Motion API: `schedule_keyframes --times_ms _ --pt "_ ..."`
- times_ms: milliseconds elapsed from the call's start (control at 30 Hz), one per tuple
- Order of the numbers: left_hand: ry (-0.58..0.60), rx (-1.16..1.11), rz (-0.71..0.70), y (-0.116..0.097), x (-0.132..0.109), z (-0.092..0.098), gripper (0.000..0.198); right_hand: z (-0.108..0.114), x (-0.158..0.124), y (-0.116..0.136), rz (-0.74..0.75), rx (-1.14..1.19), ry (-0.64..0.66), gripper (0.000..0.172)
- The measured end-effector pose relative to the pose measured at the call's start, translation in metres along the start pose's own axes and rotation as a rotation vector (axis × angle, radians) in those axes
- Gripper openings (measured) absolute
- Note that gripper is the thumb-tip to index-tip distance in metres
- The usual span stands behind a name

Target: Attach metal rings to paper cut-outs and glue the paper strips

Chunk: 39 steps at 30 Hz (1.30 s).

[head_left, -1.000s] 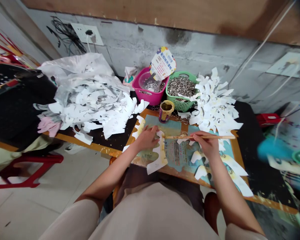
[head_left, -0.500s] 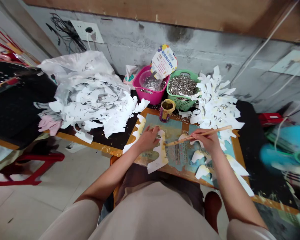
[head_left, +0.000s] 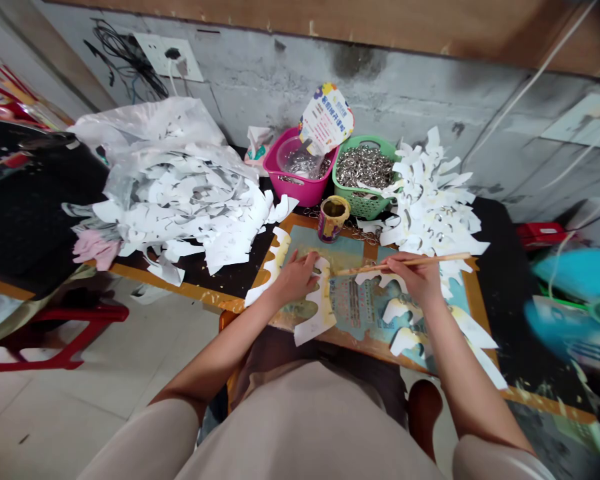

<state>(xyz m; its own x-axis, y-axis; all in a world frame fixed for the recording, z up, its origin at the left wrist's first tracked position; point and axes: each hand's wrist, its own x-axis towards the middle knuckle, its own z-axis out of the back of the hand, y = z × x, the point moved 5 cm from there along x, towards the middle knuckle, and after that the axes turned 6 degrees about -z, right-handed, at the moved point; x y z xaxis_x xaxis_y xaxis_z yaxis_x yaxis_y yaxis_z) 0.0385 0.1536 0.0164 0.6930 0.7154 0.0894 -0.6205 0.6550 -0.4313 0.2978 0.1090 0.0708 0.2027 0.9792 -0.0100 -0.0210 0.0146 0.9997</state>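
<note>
My left hand (head_left: 296,277) rests on the upper left part of a white cut-out piece (head_left: 321,308) with yellowish glue along its right edge, fingers bent on it. A wooden stick brush (head_left: 440,259) is held in my right hand (head_left: 416,275), its tip just right of that piece's upper edge. Left of my left hand lies another cut-out strip (head_left: 280,250) with a glued edge. Several white cut-outs (head_left: 404,340) lie below my right hand on the blue-green board (head_left: 353,250). An open can (head_left: 333,219) with a smeared rim stands behind the hands.
Pink (head_left: 305,190) and green (head_left: 365,203) baskets of metal rings stand at the back. A plastic bag (head_left: 150,120) and heaped white pieces (head_left: 195,200) lie left; a stack of glued pieces (head_left: 430,200) is right. A red stool (head_left: 70,333) stands at left.
The brush has moved up from the cut-out's right edge and now lies flatter, and my right hand has shifted slightly. My left hand stays on the piece.
</note>
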Motion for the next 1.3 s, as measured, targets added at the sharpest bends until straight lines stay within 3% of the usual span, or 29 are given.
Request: schedule_keyframes --times_ms 333,467,667,867,1167,1300 --pt "-0.020 0.067 0.015 -0.006 0.000 0.004 0.053 0.003 -0.013 0.004 0.201 -0.232 0.040 0.016" --pt "-0.045 0.105 0.012 -0.007 -0.003 0.002 0.043 0.002 -0.018 0.002 0.170 -0.234 0.124 0.016" --pt "-0.071 0.049 0.014 -0.001 -0.005 -0.003 0.040 0.001 -0.022 0.001 0.143 -0.179 0.123 0.015" --pt "-0.089 0.023 0.008 0.000 -0.007 -0.006 0.038 0.000 -0.026 0.015 0.316 -0.355 -0.004 0.012" --pt "-0.094 0.044 0.004 -0.002 -0.008 -0.006 0.038 -0.014 -0.045 0.022 0.485 -0.510 0.003 0.015" --pt "-0.077 0.056 0.014 -0.004 -0.008 -0.005 0.035 -0.008 -0.060 0.020 0.463 -0.540 -0.090 0.014"
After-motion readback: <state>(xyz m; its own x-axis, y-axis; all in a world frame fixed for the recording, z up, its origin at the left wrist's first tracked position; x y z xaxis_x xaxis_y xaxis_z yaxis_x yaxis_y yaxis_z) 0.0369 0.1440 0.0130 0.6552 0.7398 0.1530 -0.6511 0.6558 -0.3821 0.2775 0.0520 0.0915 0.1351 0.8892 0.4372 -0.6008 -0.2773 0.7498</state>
